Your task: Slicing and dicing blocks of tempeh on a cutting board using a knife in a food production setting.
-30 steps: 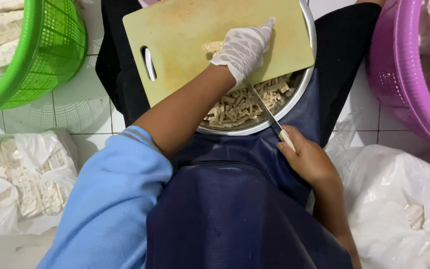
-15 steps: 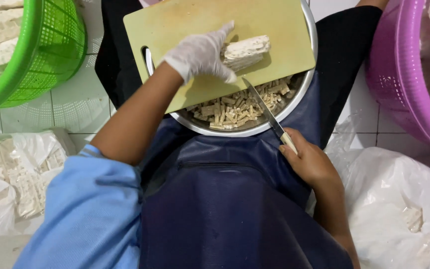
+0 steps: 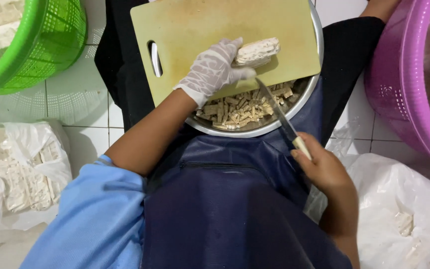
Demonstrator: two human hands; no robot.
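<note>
My left hand (image 3: pixel 214 69), in a thin white glove, presses a pale block of tempeh (image 3: pixel 258 52) onto a yellow cutting board (image 3: pixel 210 25). The board lies across a round metal bowl (image 3: pixel 307 99) on my lap, and the bowl holds several cut tempeh strips (image 3: pixel 240 107). My right hand (image 3: pixel 319 167) grips the light handle of a knife (image 3: pixel 279 117). Its blade points up and left, with the tip close to the block and my gloved fingers.
A green basket (image 3: pixel 41 47) with pale blocks sits at the upper left, a purple basket (image 3: pixel 399 84) at the right. White plastic bags holding tempeh lie at the left (image 3: pixel 21 169) and lower right (image 3: pixel 404 214) on the tiled floor. A dark apron (image 3: pixel 225 209) covers my lap.
My left hand drew back toward the board's middle and settled on the tempeh block. The knife tip rose toward the block; my right hand shifted slightly.
</note>
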